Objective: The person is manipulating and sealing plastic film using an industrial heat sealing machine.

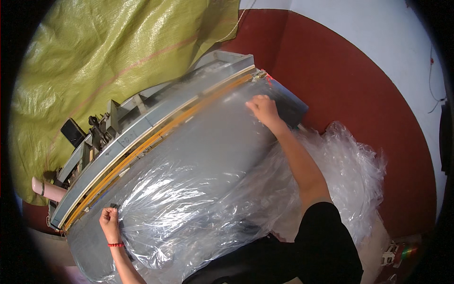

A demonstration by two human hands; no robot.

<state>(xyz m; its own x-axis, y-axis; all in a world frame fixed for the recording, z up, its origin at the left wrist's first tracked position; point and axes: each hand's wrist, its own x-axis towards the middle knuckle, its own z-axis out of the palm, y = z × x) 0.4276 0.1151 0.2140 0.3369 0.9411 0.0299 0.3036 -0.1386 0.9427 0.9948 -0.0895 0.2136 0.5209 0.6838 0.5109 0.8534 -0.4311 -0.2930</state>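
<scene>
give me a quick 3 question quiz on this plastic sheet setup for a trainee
1. True or false: both hands rest on the clear plastic sheet.
2. Which hand wears a red band at the wrist?
A. left hand
B. right hand
C. neither
3. Fill in: behind the long grey sealing bar lies a yellow-green woven ____.

Key
1. True: the left hand grips the sheet's near end with closed fingers, and the right hand presses it flat at the far end.
2. A
3. sack
</scene>
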